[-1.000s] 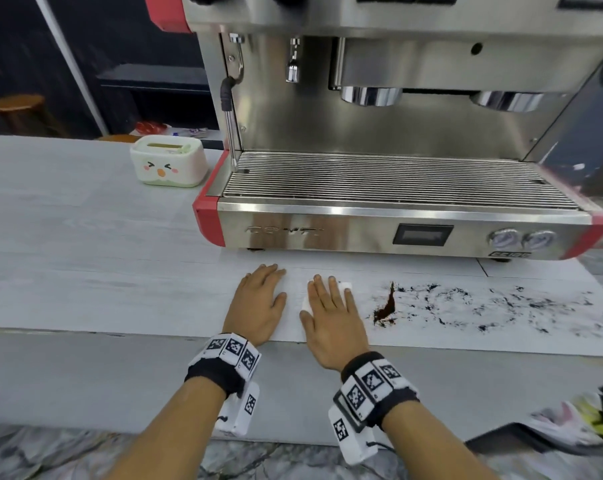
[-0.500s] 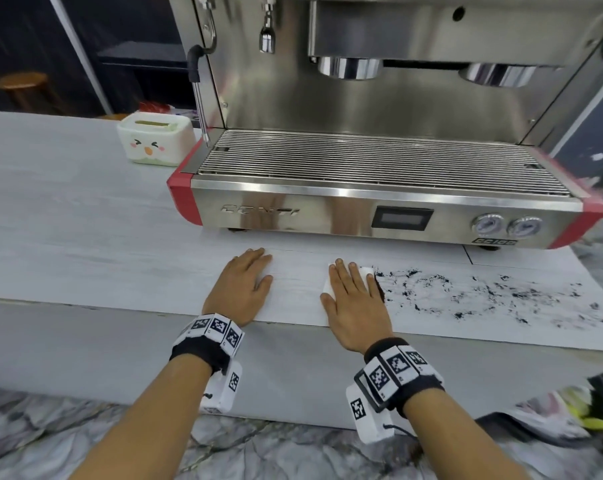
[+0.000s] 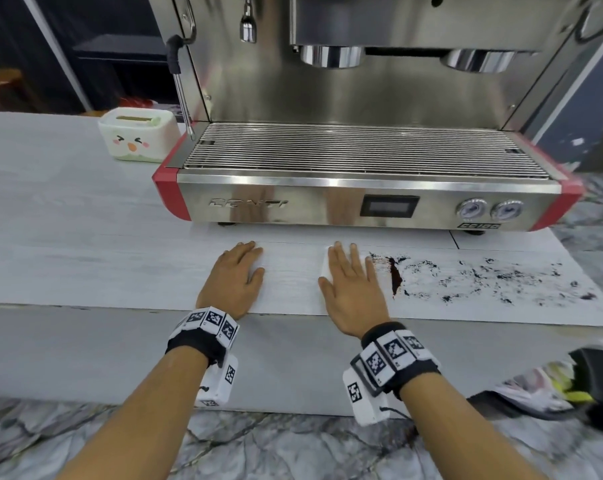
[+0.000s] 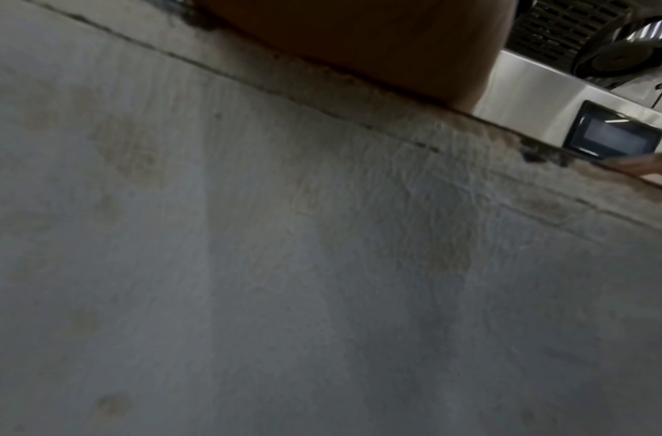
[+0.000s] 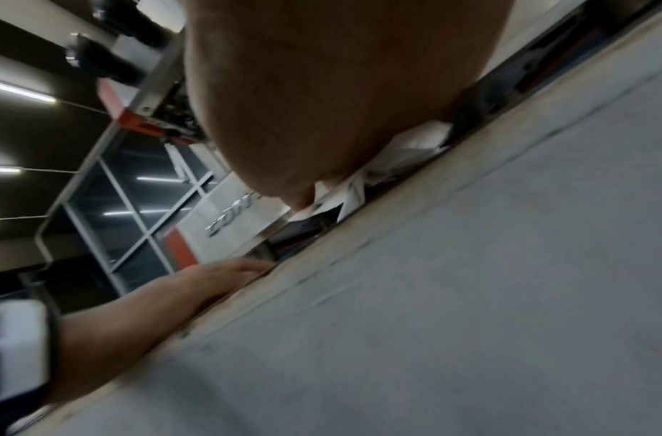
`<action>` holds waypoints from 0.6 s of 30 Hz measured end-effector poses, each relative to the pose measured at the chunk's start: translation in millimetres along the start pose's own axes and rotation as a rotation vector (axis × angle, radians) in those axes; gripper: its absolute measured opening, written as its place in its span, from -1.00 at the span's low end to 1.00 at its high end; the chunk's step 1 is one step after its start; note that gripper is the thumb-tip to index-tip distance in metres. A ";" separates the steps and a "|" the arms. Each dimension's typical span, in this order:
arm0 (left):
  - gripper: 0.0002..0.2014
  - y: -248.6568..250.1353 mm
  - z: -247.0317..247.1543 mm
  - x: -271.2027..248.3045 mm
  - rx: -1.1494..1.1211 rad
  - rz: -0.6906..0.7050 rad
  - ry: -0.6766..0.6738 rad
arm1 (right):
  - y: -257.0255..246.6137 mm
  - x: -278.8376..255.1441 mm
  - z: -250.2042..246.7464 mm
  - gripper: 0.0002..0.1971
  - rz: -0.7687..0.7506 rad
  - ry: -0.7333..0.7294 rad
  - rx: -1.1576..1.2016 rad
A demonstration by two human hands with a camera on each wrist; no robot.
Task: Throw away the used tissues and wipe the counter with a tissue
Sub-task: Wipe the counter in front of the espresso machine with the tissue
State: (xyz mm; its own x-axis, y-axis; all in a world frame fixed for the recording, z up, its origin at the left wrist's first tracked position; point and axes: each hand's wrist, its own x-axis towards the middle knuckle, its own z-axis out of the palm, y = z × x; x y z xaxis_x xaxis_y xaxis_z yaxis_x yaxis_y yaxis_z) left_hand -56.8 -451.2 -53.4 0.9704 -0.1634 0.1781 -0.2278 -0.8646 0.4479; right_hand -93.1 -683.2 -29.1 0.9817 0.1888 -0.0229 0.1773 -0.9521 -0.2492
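Note:
My right hand (image 3: 350,278) lies flat, fingers straight, pressing a folded white tissue (image 3: 325,268) onto the pale counter (image 3: 85,258). The tissue (image 5: 400,159) shows under the palm in the right wrist view. Just right of the hand a brown ridge of coffee grounds (image 3: 395,278) stands on the counter, with dark scattered grounds (image 3: 494,278) spread further right. My left hand (image 3: 237,275) rests flat on the counter, open and holding nothing. Only the heel of my left hand (image 4: 378,44) and the counter's front face show in the left wrist view.
A steel and red espresso machine (image 3: 362,174) fills the back of the counter close behind my hands. A white tissue box with a face (image 3: 137,138) stands to its left. A black bin with crumpled tissues (image 3: 570,389) sits low at the right.
My right hand slid right with the tissue into the grounds, then came back left, leaving a brown ridge beside it. The left hand stayed put on the counter.

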 end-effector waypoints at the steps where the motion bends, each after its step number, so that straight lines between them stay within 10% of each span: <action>1: -0.43 0.4 -0.3 0.1 -0.002 0.002 0.006 | -11.1 -3.3 4.2 -0.32 -0.036 -0.004 0.004; 18: -0.56 0.5 -3.0 -3.0 -0.041 0.035 0.009 | 31.4 -18.3 3.0 -0.38 0.140 -0.071 -0.054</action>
State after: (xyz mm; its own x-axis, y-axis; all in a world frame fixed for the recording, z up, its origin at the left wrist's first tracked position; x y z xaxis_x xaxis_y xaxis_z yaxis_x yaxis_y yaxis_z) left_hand -60.1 -449.7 -51.1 0.9610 -0.1889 0.2021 -0.2650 -0.8379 0.4772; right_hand -105.7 -715.8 -39.5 0.9901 0.0683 -0.1230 0.0445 -0.9815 -0.1865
